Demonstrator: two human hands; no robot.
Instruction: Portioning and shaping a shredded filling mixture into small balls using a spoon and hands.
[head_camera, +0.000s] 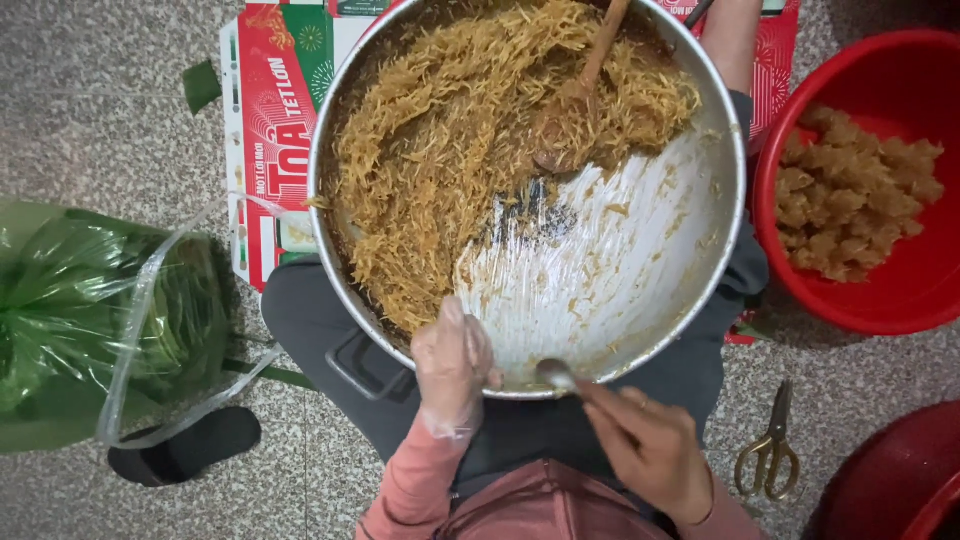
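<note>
- The left hand (452, 366), in a thin clear glove, rests on the near rim of the pot (722, 240); its fingers lie together and curl down over the edge, pressed on the rim rather than holding anything loose.
- The right hand (650, 448) is bare. Its fingers are pinched together on the handle of a metal spoon (556, 375).
- The spoon bowl sits at the near rim of the pot, just beside the left hand.
- The pot is wide, of grey metal, and rests on the person's lap; a handle juts out at its near left side.
- Golden shredded strands (440, 150) fill the left and far half of the pot. The near right part is scraped nearly bare, with smears.
- A wooden spoon (585, 85) stands in the strands at the far side, touched by neither hand.
- To the right, a red basin (900, 300) holds brownish clumps (855, 190).
- Scissors (770, 450) lie on the floor, right of the right hand.
- At left sits a clear bag of green leaves (90, 320).
- A red printed box (275, 100) lies under the pot.
</note>
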